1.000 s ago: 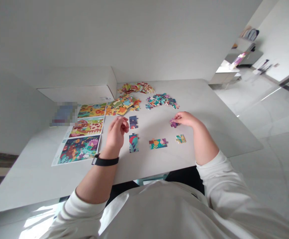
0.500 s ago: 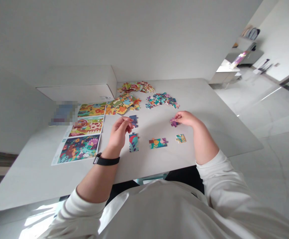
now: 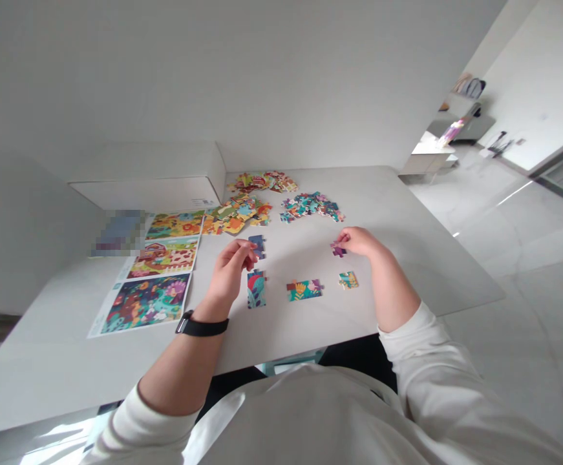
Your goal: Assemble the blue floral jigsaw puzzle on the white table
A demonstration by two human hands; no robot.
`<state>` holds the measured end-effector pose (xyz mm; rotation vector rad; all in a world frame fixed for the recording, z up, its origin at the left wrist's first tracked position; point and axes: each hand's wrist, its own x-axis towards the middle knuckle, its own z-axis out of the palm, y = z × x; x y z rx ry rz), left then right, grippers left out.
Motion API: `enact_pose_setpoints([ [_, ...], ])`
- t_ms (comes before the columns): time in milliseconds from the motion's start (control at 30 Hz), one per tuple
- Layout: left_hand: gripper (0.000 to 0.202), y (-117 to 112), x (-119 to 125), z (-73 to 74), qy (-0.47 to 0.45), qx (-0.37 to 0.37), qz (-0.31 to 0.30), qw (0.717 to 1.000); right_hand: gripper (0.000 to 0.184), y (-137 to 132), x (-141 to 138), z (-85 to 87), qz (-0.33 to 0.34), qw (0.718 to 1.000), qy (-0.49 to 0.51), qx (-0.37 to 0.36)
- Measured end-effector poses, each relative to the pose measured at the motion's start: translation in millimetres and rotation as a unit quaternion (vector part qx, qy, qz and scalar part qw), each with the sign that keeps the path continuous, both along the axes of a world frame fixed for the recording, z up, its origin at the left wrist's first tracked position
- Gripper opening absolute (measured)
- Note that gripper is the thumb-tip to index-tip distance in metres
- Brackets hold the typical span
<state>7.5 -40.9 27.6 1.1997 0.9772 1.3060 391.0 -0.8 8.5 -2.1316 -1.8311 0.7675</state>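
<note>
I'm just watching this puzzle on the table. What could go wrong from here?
The left hand hangs right beside the dark blue puzzle piece and the red-and-teal puzzle section, so a careless move could nudge them out of place. The right hand pinches a small purple puzzle piece, which might slip. The orange pile and teal pile lie close together, so pieces could get mixed.

The bare left hand [image 3: 230, 274] curls its fingers inward in a loose pinch, a black fabric wristband [image 3: 201, 326] circling its wrist, while the bare right hand [image 3: 361, 242] reaches across with its fingertips [image 3: 344, 237] pressed together, both forearms angling forward from pushed-up cream long sleeves [image 3: 407, 342].
</note>
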Motion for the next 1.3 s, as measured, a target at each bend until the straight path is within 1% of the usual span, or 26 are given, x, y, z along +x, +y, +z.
enact_pose_setpoints([
  [67,0.026,-0.1,0.1,0.2,0.001,0.000,0.001,1.000,0.010,0.1,-0.5,2.3,-0.007,1.000,-0.014,0.011],
  [200,0.027,-0.7,0.5,1.9,0.003,0.002,0.001,1.000,0.021,0.6,1.5,5.6,-0.050,0.996,-0.042,0.069],
  [367,0.028,-0.3,0.6,1.0,-0.005,0.000,0.000,1.000,0.026,5.3,6.5,2.1,-0.092,0.987,-0.062,0.114],
  [500,0.030,-0.4,0.9,-0.7,-0.002,0.005,-0.005,1.000,0.033,18.5,6.7,-2.8,-0.116,0.978,-0.092,0.147],
  [633,0.029,-0.7,1.5,-1.8,0.013,0.006,-0.006,1.000,0.040,37.2,3.5,-7.4,-0.140,0.971,-0.122,0.153],
  [700,0.029,-0.3,1.6,-2.4,0.022,0.006,-0.005,1.000,0.040,44.7,1.6,-9.7,-0.142,0.969,-0.135,0.151],
  [767,0.029,0.4,1.6,-2.8,0.027,0.004,-0.004,1.000,0.035,49.3,0.8,-12.1,-0.140,0.969,-0.143,0.148],
  [867,0.029,0.5,1.4,-2.8,0.025,0.001,-0.005,1.000,0.027,50.3,3.2,-15.3,-0.137,0.971,-0.133,0.146],
  [933,0.028,0.1,1.4,-2.2,0.027,0.001,-0.005,1.000,0.024,47.7,7.0,-16.5,-0.131,0.973,-0.119,0.147],
  [1067,0.029,-1.1,1.3,0.0,0.028,0.007,-0.004,1.000,0.032,39.7,13.2,-15.4,-0.114,0.978,-0.090,0.148],
  [1167,0.030,-1.6,1.3,1.8,0.027,0.011,-0.003,1.000,0.038,36.1,13.0,-13.4,-0.113,0.981,-0.071,0.139],
  [1300,0.029,-2.0,1.7,3.3,0.021,0.005,-0.003,1.000,0.037,37.0,13.4,-16.0,-0.108,0.980,-0.079,0.149],
])
